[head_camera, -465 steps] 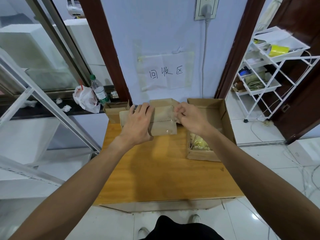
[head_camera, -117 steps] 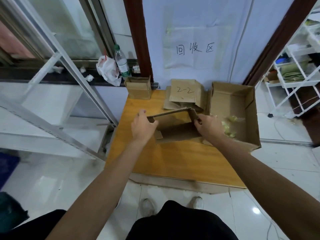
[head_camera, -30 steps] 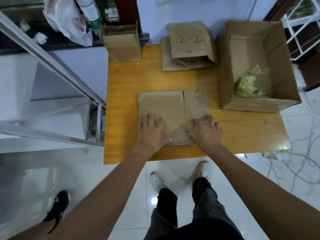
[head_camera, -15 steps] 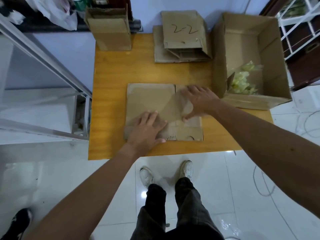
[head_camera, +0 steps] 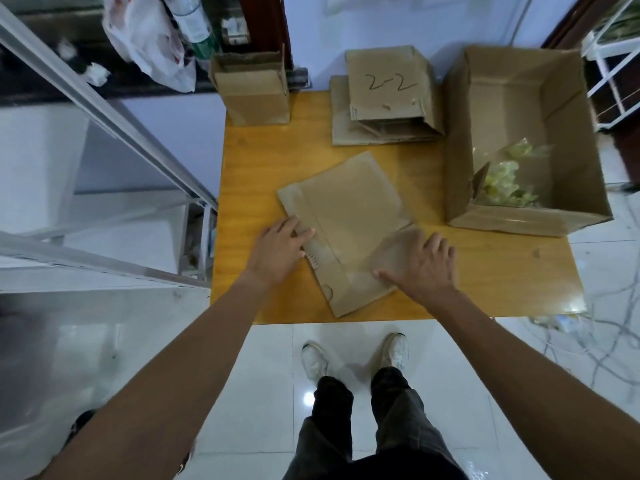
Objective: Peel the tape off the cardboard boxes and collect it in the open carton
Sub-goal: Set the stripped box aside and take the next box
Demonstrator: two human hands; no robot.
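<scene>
A flattened cardboard box point(head_camera: 346, 216) lies skewed on the wooden table point(head_camera: 485, 268), with a patch of clear tape point(head_camera: 394, 251) on its near right part. My left hand point(head_camera: 280, 247) rests flat on the box's left edge, fingers straight. Over the taped corner, my right hand point(head_camera: 426, 268) lies with fingers spread. The open carton point(head_camera: 460, 140) stands at the table's right and holds a wad of peeled yellowish tape point(head_camera: 509, 178).
A stack of flattened boxes point(head_camera: 384, 98), the top one marked "2-2", lies at the back. A small upright box point(head_camera: 252, 88) stands at the back left corner. A metal frame point(head_camera: 104, 98), a plastic bag point(head_camera: 149, 43) and a bottle are to the left, a white rack at far right.
The flattened box has turned counter-clockwise on the table. My left hand slid to its left edge, and my right hand came back from the box's far side to its near right corner.
</scene>
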